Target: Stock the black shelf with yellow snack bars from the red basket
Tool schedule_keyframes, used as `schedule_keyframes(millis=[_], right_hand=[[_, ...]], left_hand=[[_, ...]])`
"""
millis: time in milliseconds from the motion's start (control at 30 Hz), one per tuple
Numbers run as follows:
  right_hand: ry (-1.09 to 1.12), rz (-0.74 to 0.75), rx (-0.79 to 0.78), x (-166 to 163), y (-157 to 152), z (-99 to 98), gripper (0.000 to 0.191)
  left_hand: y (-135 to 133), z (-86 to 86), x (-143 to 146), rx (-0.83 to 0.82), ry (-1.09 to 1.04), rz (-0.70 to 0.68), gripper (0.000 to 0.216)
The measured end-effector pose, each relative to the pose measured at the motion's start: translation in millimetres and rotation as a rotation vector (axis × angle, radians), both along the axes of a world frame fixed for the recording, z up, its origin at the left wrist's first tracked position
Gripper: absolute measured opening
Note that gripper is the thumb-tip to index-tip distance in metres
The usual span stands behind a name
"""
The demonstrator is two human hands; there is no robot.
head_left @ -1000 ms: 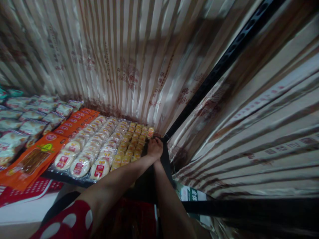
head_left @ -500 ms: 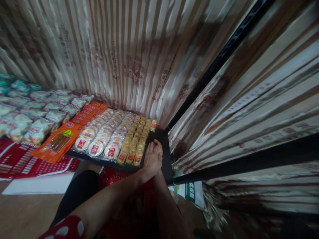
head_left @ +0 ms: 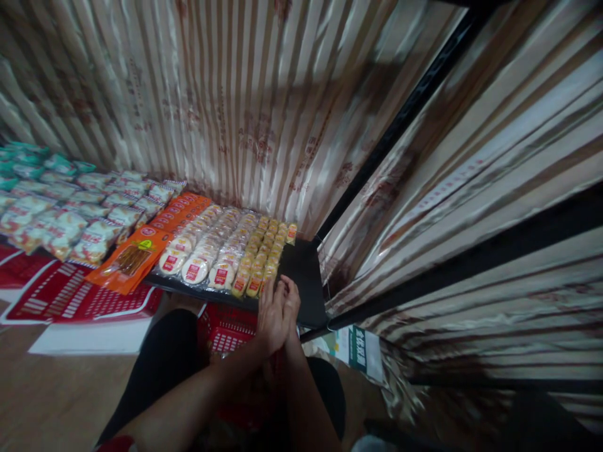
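Observation:
My left hand (head_left: 268, 314) and my right hand (head_left: 291, 303) lie side by side at the front edge of a black shelf (head_left: 304, 276). Their fingers are stretched out, and the left fingertips touch the front of the rows of small yellow snack packets (head_left: 261, 254). The left hand partly covers the right. Nothing shows inside either hand. Left of the yellow packets lie rows of round cakes in clear wrap with red labels (head_left: 202, 248), then orange packets (head_left: 134, 258).
A red plastic basket (head_left: 226, 333) stands under my arms. White and green snack bags (head_left: 70, 213) fill the shelf further left. Striped shiny sheeting (head_left: 235, 94) hangs behind and to the right, crossed by a black post (head_left: 400, 119). A green and white box (head_left: 360, 348) sits below the shelf corner.
Both hands have drawn back from the far corner of the shelf to its front edge. The view has tilted down and pulled away, showing more floor and basket.

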State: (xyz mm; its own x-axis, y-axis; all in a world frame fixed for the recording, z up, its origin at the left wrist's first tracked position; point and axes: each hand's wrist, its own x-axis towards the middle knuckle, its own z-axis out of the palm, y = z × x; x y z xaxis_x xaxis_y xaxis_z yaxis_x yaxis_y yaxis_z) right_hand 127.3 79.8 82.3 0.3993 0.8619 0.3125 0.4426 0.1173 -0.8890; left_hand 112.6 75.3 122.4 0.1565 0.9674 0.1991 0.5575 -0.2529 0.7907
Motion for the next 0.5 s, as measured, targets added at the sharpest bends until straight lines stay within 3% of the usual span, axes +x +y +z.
schedule_keyframes(millis=[100,300,500], right_hand=[[-0.070,-0.081,-0.042,-6,-2,-2.8,0.046],[-0.064,-0.107,-0.088,-18,-7,-3.2,0.045],[0.034,-0.052,-0.130,-3,-9,19.8,0.043]], left_hand=[[-7,-3.2,-9,-0.014,-0.009,0.041,0.050],[-9,-7.8,-10,-0.053,-0.024,0.083,0.047],[-8,-11.2,-9,-0.086,-0.029,0.099,0.049]])
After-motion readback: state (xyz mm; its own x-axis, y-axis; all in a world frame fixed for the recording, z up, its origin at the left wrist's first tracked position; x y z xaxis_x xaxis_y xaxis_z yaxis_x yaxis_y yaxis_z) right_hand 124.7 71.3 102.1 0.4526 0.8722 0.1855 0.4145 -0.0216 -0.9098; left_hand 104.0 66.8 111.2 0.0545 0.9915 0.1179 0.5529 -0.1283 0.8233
